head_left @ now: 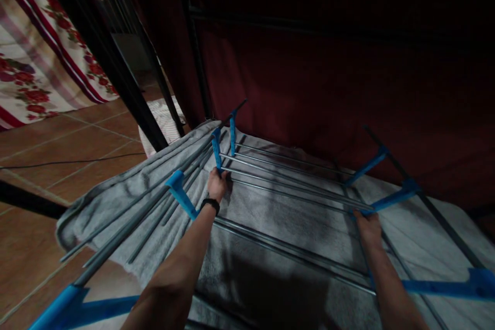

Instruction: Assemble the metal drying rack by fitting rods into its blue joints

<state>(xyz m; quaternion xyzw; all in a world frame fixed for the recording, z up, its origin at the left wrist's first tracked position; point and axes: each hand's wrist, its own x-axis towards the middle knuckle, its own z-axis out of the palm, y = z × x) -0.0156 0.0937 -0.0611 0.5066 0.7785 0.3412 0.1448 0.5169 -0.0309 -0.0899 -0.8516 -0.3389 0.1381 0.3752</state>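
Observation:
A frame of grey metal rods (286, 251) and blue plastic brackets (181, 193) lies across a grey blanket. My left hand (217, 184), with a dark band at the wrist, has its fingers closed round the lower end of a blue bracket (216, 149) where thin rods meet it. On the other side, my right hand (368, 226) grips the low end of another blue bracket (396, 197) at the opposite ends of those rods. Both brackets reach up to long side rods. The undersides of both hands are hidden.
Loose grey rods (149, 237) rest on the blanket (266, 201) at the left. Dark metal posts (152, 121) stand beyond them, before a tiled floor (93, 139) and a floral cloth (46, 62). A dark red curtain (309, 87) hangs behind.

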